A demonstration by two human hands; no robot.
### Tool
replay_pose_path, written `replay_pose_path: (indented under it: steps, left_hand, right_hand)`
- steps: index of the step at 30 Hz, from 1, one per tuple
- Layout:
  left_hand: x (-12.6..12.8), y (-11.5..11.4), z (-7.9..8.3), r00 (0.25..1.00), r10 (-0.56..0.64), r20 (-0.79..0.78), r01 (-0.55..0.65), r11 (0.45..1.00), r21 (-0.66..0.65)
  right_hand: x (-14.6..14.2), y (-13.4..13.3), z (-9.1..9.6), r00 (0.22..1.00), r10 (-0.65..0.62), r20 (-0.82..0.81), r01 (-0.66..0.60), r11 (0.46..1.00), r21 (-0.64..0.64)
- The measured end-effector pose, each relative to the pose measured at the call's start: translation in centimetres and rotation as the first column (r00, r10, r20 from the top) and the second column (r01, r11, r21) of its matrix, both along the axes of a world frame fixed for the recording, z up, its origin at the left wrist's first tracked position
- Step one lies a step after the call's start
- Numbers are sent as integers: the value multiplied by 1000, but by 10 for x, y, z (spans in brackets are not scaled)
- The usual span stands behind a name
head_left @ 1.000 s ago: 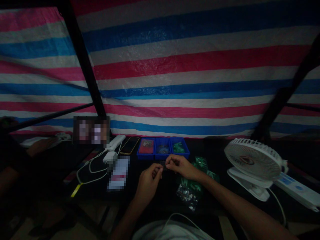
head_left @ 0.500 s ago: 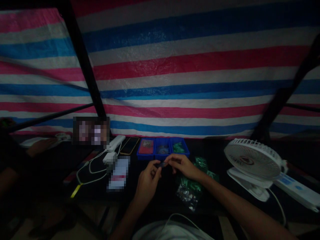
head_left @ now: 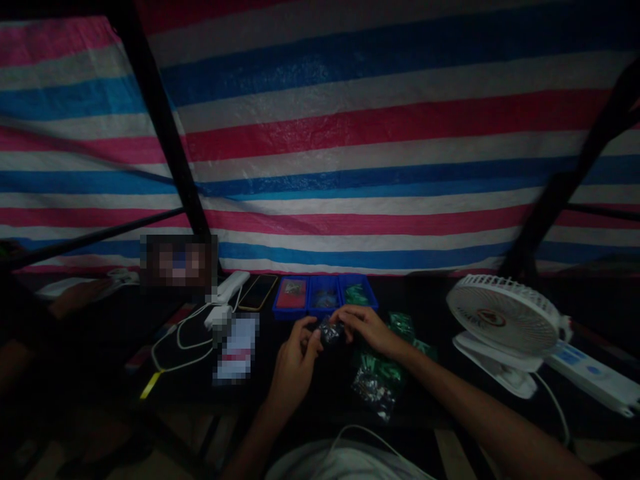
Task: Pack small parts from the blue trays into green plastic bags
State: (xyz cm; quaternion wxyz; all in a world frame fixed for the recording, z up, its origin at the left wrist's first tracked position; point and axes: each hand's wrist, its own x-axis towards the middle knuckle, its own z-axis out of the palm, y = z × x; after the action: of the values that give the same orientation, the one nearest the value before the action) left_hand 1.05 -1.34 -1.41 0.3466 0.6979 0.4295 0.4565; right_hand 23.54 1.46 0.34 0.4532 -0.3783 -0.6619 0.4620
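A small clear plastic bag [head_left: 331, 331] with a dark glint is stretched between my hands in front of the blue bins. My left hand [head_left: 296, 350] pinches its left side between thumb and fingers. On the other side, the fingers of my right hand [head_left: 364, 327] close on its upper right edge. What the bag holds is too dark to make out. Beneath my right forearm lie green printed packets [head_left: 383, 365] and a shiny clear packet [head_left: 375, 393]. The blue three-part bin [head_left: 291, 312] holds small silvery pieces, dark pieces and green packets in separate compartments.
A white clip fan [head_left: 503, 320] stands at right beside a white power strip [head_left: 590, 377]. Left of the bins are a phone [head_left: 259, 292], white cables [head_left: 183, 347] and a blurred-out sheet [head_left: 237, 350]. Another person's hand [head_left: 83, 297] rests at far left.
The plastic bag, earlier only a small dark bit between my fingertips, now shows spread out and hanging between them. My hands have barely shifted.
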Motion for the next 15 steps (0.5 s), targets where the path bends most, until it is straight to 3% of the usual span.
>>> replay_pose_path:
  steps: [9, 15]
  left_hand:
    - [2, 2, -1, 995, -28, -96, 28, 1000, -3]
    - [1, 1, 3, 996, -56, -67, 58, 998, 16]
  right_hand:
    - [-2, 1, -6, 1000, 22, 0, -22, 999, -23]
    - [-1, 1, -3, 999, 10, 45, -9, 1000, -12]
